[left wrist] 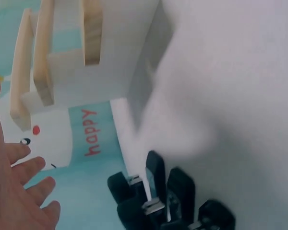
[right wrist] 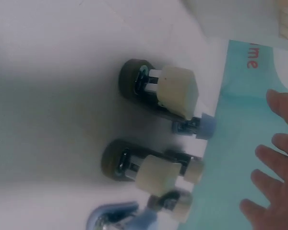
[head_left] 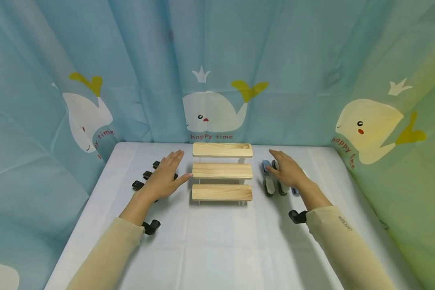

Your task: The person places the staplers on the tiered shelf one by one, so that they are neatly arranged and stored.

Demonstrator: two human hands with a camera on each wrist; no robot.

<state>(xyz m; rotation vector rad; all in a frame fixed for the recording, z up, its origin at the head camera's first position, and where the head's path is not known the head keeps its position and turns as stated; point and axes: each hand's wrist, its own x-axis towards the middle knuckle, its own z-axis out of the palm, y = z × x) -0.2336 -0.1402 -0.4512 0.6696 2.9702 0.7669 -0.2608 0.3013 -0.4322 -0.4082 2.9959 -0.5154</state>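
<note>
My left hand (head_left: pixel 164 177), fingers straight and thumb spread, hovers over a group of small black staplers (head_left: pixel 137 185) on the left of the table and holds nothing. In the left wrist view several of these black staplers (left wrist: pixel 181 191) show metal parts. On the other side, my right hand (head_left: pixel 289 171) hangs with extended fingers over small staplers (head_left: pixel 269 187), partly hiding them. The right wrist view shows grey-white staplers (right wrist: pixel 177 91) with dark bases and a blue stapler (right wrist: pixel 117 215), apart from the fingers. Between both hands stands a three-step wooden stand (head_left: pixel 222 170).
The white-covered table (head_left: pixel 210 249) ends at a blue curtain (head_left: pixel 293 52) with whale prints, which also hangs along both sides. Clear supports (head_left: pixel 242 203) carry the stand's wooden boards. Black wrist mounts (head_left: pixel 152 227) stick out below the sleeves.
</note>
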